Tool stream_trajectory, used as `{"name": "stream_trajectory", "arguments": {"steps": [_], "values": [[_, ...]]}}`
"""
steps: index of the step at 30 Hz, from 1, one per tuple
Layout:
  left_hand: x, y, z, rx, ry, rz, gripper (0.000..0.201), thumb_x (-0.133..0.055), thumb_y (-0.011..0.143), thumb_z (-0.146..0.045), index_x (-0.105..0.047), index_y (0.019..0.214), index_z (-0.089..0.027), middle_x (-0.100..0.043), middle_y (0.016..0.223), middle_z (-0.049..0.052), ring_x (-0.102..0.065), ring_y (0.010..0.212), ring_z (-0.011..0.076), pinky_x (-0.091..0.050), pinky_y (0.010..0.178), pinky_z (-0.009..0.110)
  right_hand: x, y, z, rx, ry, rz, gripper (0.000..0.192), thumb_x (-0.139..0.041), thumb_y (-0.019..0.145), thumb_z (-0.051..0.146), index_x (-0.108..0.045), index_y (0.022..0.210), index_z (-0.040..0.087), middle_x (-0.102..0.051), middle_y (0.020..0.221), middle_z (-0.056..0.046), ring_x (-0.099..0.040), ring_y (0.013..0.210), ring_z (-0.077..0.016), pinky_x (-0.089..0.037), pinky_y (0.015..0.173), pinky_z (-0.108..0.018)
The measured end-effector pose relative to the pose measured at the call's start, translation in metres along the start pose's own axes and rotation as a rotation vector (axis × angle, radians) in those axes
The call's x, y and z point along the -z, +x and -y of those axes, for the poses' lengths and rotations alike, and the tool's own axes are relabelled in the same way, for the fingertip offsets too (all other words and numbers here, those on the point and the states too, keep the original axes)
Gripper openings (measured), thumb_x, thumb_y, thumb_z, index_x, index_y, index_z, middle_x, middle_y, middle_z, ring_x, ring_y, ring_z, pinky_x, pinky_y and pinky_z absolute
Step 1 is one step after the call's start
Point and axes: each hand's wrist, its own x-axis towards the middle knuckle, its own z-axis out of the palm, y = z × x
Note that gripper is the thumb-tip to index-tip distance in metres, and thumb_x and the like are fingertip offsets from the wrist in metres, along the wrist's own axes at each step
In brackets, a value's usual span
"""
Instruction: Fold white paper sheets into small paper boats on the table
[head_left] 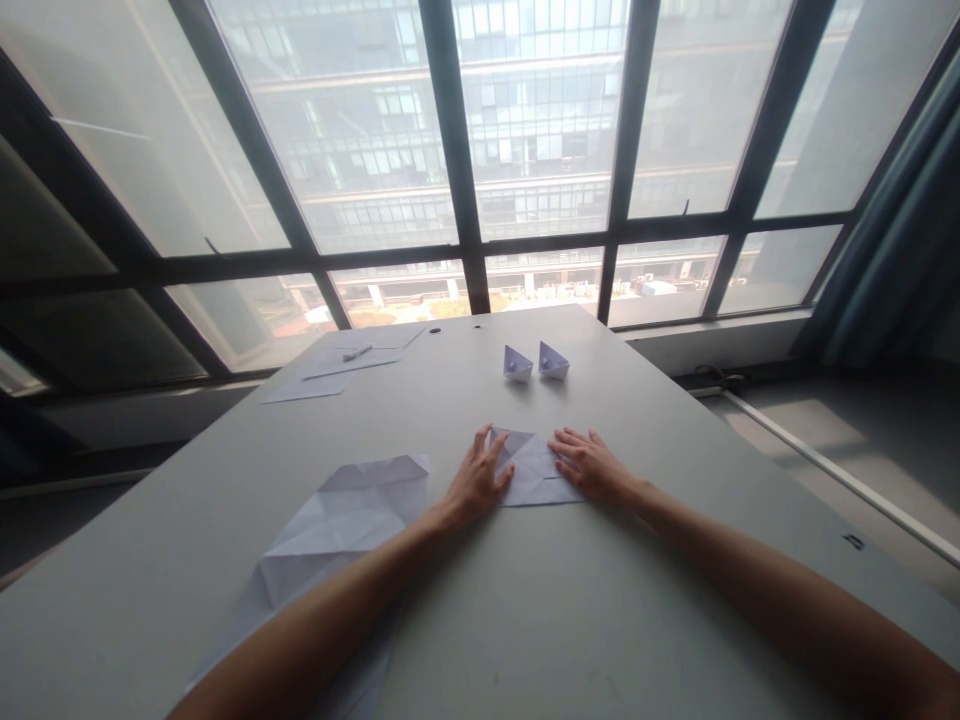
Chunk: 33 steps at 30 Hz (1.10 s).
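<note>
A folded sheet of white paper [534, 485] lies flat on the table between my hands, with crease lines and layered flaps on it. My left hand [478, 475] rests on its left edge, fingers spread and slightly bent. Over the right edge lies my right hand [589, 463], fingers stretched out and pressing flat. Both palms hide the paper's side corners. Beyond them stand two small folded paper boats [517, 366], side by side. Under and beside my left forearm is a larger creased sheet [352, 510], partly covered by the arm.
White table [675, 600] reaches toward a wall of framed windows [536, 120]. At its far left lie several flat paper sheets [319, 375] with a pen-like object [358, 353] on top. A blue curtain [892, 230] hangs at the right. Small dark holes mark the table's far end.
</note>
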Motion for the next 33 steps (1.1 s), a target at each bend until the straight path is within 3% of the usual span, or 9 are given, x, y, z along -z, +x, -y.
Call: {"name": "stream_trajectory", "arguments": {"steps": [4,9,11,14,16,21,27,30,33], "values": [[0.005,-0.001,-0.004,-0.100,-0.140,-0.015,0.078,-0.052,0.091,-0.024,-0.011,0.157,-0.028,-0.020,0.159,0.009,-0.036,0.141,0.0273,-0.037,0.114,0.043,0.001,0.000,0.001,0.004,-0.001,-0.009,0.044,-0.045,0.098,0.033,-0.051,0.141,0.024,-0.041,0.153,-0.013,-0.032,0.144,-0.0296,-0.019,0.114,-0.063],[0.015,-0.002,-0.014,-0.244,-0.236,0.128,0.081,-0.052,0.095,-0.029,-0.003,0.159,-0.028,-0.044,0.149,0.011,-0.046,0.134,0.0277,-0.040,0.112,0.047,0.001,0.000,0.001,0.003,-0.008,-0.004,0.045,-0.045,0.098,0.033,-0.050,0.142,0.025,-0.041,0.153,-0.012,-0.031,0.144,-0.0293,-0.020,0.114,-0.062],[0.018,-0.003,-0.018,-0.312,-0.253,0.211,0.071,-0.050,0.098,-0.034,-0.012,0.158,-0.027,-0.049,0.147,0.009,-0.048,0.133,0.0256,-0.040,0.112,0.043,0.001,0.000,0.001,0.002,-0.012,-0.003,0.046,-0.045,0.098,0.034,-0.049,0.143,0.025,-0.041,0.153,-0.012,-0.031,0.144,-0.0291,-0.019,0.114,-0.062],[0.022,-0.003,-0.023,-0.398,-0.213,0.318,0.046,-0.041,0.102,-0.036,-0.045,0.147,-0.026,-0.047,0.150,0.006,-0.042,0.139,0.0237,-0.035,0.116,0.039,0.000,0.000,0.001,-0.006,-0.012,-0.006,0.045,-0.045,0.099,0.034,-0.050,0.143,0.025,-0.041,0.153,-0.012,-0.031,0.145,-0.0289,-0.019,0.115,-0.061],[0.025,-0.002,-0.025,-0.439,-0.183,0.360,0.042,-0.037,0.103,-0.037,-0.055,0.139,-0.024,-0.045,0.152,0.006,-0.036,0.143,0.0236,-0.031,0.119,0.040,0.000,0.000,0.001,-0.012,-0.013,-0.005,0.045,-0.044,0.099,0.035,-0.050,0.142,0.025,-0.041,0.154,-0.012,-0.031,0.145,-0.0287,-0.019,0.115,-0.061],[0.026,-0.001,-0.024,-0.475,-0.159,0.357,0.045,-0.035,0.104,-0.041,-0.055,0.140,-0.022,-0.046,0.151,0.005,-0.033,0.145,0.0214,-0.030,0.119,0.038,0.001,0.000,0.001,-0.011,-0.018,-0.002,0.045,-0.043,0.099,0.036,-0.049,0.143,0.024,-0.041,0.154,-0.013,-0.031,0.145,-0.0279,-0.020,0.114,-0.061],[0.024,-0.001,-0.022,-0.428,-0.116,0.265,0.036,-0.045,0.097,-0.028,-0.066,0.126,-0.026,-0.059,0.140,0.003,-0.050,0.132,0.0222,-0.038,0.112,0.040,0.009,-0.003,0.010,0.032,-0.079,-0.031,0.043,-0.046,0.099,0.034,-0.051,0.140,0.023,-0.044,0.151,-0.014,-0.034,0.142,-0.0302,-0.021,0.114,-0.059],[0.024,-0.001,-0.022,-0.430,-0.142,0.230,0.036,-0.052,0.089,-0.019,-0.070,0.119,-0.028,-0.064,0.132,0.002,-0.055,0.125,0.0222,-0.042,0.107,0.039,0.016,-0.003,0.020,0.121,-0.157,-0.135,0.033,-0.052,0.097,0.029,-0.061,0.128,0.021,-0.055,0.138,-0.014,-0.043,0.132,-0.0292,-0.024,0.113,-0.052],[0.020,0.001,-0.018,-0.446,-0.187,0.198,0.039,-0.055,0.082,-0.011,-0.072,0.114,-0.027,-0.067,0.127,0.002,-0.058,0.119,0.0230,-0.043,0.105,0.039,0.018,-0.003,0.026,0.172,-0.196,-0.132,0.018,-0.054,0.096,0.022,-0.071,0.103,0.020,-0.066,0.111,-0.010,-0.056,0.108,-0.0239,-0.039,0.099,-0.039]]}}
